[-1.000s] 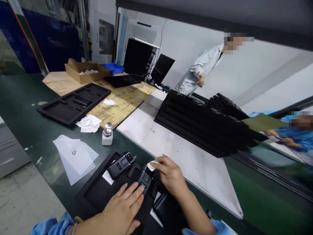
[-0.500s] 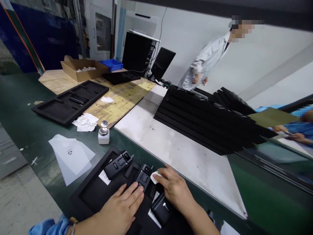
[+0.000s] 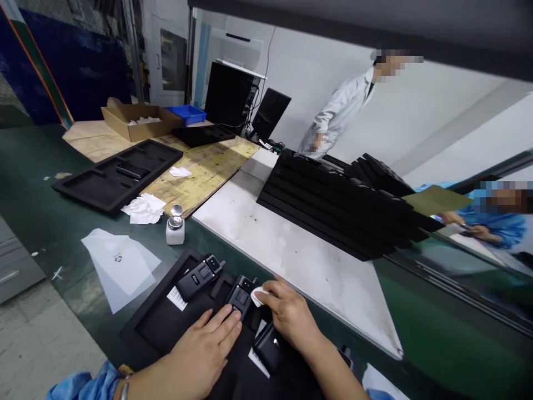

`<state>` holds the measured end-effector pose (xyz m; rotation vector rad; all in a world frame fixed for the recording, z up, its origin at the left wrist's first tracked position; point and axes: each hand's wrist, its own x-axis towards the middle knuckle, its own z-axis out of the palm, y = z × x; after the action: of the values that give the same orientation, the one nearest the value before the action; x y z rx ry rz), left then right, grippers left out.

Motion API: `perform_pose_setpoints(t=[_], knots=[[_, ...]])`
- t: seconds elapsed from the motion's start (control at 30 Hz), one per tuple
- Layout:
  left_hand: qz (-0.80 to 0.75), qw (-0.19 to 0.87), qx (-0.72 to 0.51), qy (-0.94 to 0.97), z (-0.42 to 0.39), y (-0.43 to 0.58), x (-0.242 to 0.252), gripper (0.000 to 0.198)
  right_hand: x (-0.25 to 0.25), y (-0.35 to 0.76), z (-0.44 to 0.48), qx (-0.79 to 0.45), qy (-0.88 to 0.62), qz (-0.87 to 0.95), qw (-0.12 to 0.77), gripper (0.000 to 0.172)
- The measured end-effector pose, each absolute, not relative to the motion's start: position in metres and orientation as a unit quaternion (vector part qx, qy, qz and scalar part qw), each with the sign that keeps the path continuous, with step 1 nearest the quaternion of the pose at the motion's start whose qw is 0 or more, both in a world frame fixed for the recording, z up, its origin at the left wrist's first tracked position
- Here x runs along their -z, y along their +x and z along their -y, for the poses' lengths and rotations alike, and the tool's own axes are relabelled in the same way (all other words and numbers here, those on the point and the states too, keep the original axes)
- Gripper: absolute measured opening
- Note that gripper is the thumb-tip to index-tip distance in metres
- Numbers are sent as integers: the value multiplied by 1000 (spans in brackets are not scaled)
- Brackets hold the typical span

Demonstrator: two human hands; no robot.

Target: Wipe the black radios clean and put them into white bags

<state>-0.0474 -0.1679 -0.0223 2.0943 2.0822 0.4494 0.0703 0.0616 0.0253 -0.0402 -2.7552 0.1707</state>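
My left hand [image 3: 207, 343] lies flat with its fingers out, the fingertips resting on the lower part of a black handheld radio [image 3: 240, 295]. A small folded white wipe [image 3: 258, 296] is pinched in my right hand [image 3: 287, 311], close against the upper right side of that radio. Both sit over a black foam tray [image 3: 141, 322]. A second radio [image 3: 200, 278] lies to the left in the tray, with a white printed label [image 3: 177, 298] beside it. Under my right wrist is a glossy black device [image 3: 266, 347], partly covered by the arm.
A white pump bottle [image 3: 175, 230] with a raised metal lid stands beyond the tray, near crumpled tissue [image 3: 144, 209] and translucent sheets [image 3: 120, 266]. Stacked black foam trays [image 3: 333, 205] rest on the white board [image 3: 291, 250]. Two people are across the bench.
The view has shifted slightly, so the far people and trays sit further left. My left hand stays on the radio, and the wipe remains by its upper right side.
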Motion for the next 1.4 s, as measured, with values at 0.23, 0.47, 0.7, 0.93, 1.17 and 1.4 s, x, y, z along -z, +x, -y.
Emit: perform_pose_setpoints(t=[0.23,0.47,0.7,0.93,1.17,1.4], knots=[[-670,79,-135,726,162,-33,19,75,-30,146,-89,-103,-153,940,289,34],[-570,94,-159,801,138,6,37,77,-20,127,-76,-65,-106,959,256,41],[-571,80,-147,804,136,8,39,75,-15,141,-73,-33,-86,966,241,39],[-578,82,-157,796,135,11,41,75,-6,175,-70,-34,-99,961,257,39],[-600,113,-98,786,133,12,28,76,-22,224,-68,-31,-134,962,234,39],[-505,83,-146,846,108,54,16,74,-36,271,-83,-42,-265,900,345,30]])
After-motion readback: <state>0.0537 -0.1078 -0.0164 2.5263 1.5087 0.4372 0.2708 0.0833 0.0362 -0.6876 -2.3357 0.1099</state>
